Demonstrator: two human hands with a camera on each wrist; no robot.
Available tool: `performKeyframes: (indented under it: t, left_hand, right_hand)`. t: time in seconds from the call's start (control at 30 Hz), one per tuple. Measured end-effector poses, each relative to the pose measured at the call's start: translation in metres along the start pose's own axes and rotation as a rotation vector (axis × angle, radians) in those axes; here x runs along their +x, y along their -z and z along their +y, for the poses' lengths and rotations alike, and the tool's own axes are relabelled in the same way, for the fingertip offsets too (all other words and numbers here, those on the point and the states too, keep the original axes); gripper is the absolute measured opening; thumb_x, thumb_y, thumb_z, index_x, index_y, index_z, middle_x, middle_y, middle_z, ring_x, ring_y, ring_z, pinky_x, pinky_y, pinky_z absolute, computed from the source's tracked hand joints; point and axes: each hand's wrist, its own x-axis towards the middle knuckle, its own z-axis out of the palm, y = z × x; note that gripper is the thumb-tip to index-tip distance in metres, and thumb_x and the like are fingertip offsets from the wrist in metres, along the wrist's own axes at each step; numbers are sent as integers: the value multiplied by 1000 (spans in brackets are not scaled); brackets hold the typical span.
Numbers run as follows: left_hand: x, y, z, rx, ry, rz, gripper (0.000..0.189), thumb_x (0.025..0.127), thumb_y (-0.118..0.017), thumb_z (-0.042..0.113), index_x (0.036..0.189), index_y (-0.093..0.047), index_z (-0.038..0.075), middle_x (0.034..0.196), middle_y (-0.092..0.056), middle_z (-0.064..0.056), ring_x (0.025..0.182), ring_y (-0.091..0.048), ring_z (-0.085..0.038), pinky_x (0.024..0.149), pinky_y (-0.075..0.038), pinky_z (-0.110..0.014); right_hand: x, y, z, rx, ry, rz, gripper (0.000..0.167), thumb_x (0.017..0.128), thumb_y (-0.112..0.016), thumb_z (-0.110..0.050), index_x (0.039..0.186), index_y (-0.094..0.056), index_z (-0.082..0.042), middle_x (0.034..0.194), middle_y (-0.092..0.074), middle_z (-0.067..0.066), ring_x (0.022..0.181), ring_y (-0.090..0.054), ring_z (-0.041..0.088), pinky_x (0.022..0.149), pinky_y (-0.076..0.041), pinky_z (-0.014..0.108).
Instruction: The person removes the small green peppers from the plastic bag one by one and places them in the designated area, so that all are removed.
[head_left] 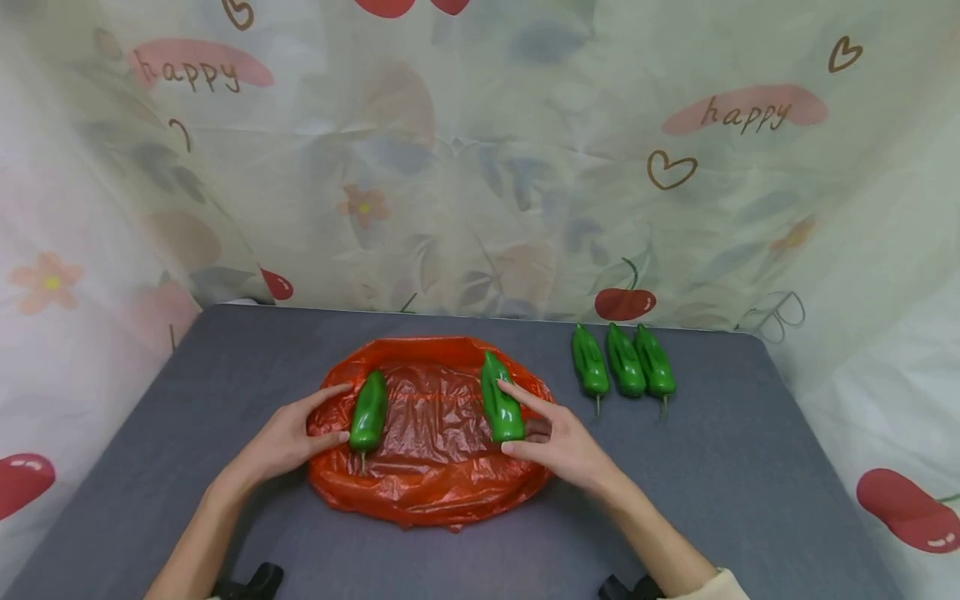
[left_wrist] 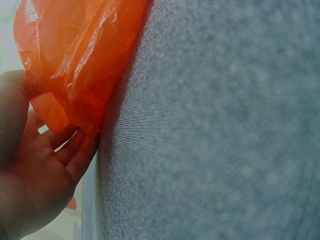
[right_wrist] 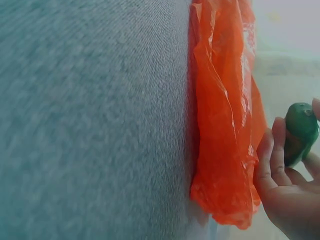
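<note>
A red plastic bag (head_left: 431,417) lies spread wide with its rim rolled up. One green pepper (head_left: 370,412) lies inside it at the left, stem toward the near side. My left hand (head_left: 288,433) grips the bag's left rim, thumb and index finger close to that pepper. In the left wrist view, the fingers (left_wrist: 77,157) curve against the bag's outer side. Over the right part of the bag, my right hand (head_left: 566,442) holds another green pepper (head_left: 498,404) between thumb and fingers. The right wrist view shows this pepper (right_wrist: 300,130) above the bag's rim.
Three more green peppers (head_left: 626,362) lie side by side at the back right of the grey table (head_left: 720,467). A patterned cloth (head_left: 480,167) hangs behind the table and along both sides.
</note>
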Motion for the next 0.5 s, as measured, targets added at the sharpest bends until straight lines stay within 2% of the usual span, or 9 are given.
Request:
performKeyframes:
  t: [0.2,0.37,0.5]
  left_hand:
    - [0,-1,-2,-5,-2,3,69,89,-76,34,149,-46,14,138,-53,-24,118,-55,-36,93,-47,-53]
    - [0,-1,-2,-17,0,2,69,89,-76,33,149,-46,15,136,-53,-24,115,-56,-34,91,-49,-51]
    - [0,-1,-2,-18,1,-1,70,89,-76,34,149,-45,14,136,-54,-24,113,-57,-33,90,-49,-49]
  right_hand:
    - [-9,11,1,32,-5,11,76,90,-74,-11,155,-37,-25,137,-54,22,107,-65,27,84,-53,31]
    - [-17,22,4,29,-11,43,76,90,-74,-11,155,-36,-25,150,-43,20,115,-62,28,86,-53,30]
    - [-24,31,4,29,-34,76,77,90,-74,-12,155,-36,-27,153,-38,17,121,-59,27,87,-53,30]
